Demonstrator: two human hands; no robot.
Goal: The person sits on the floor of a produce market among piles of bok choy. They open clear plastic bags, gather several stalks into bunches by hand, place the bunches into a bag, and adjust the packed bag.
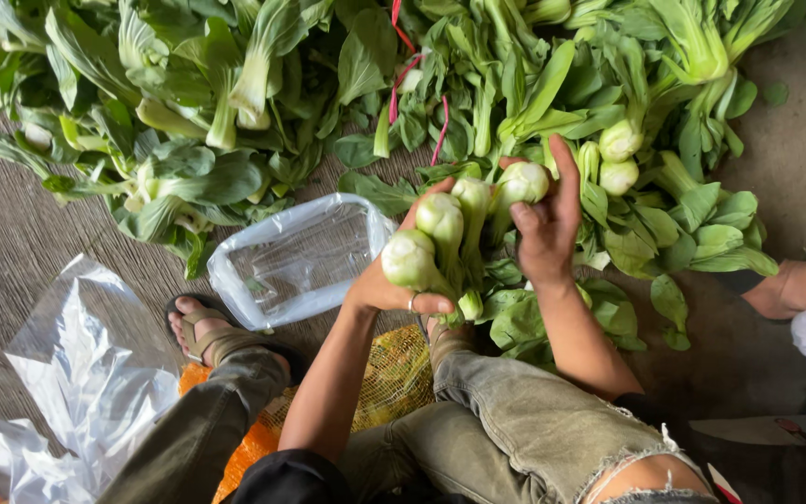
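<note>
Between both sets of fingers sits a bunch of bok choy [440, 229], bulbs up, stems running down-right. Left hand [389, 289] wraps it from below; right hand [548, 219] pinches the top bulb, fingers narrow.

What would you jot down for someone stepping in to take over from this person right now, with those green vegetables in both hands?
Left hand: cupped under a bunch of pale-stemmed green bok choy heads, stem ends up.
Right hand: gripping the same bunch from the other side, fingers around one head.
Nearby: big loose pile of leafy bok choy on the ground ahead; an open clear plastic bag lies flat and empty by the left foot; more crumpled clear plastic sheets at the left; orange mesh sack under the legs.
Done: a handful gathered.
Left: the bunch is not in any bag; most of the pile is unsorted.
</note>
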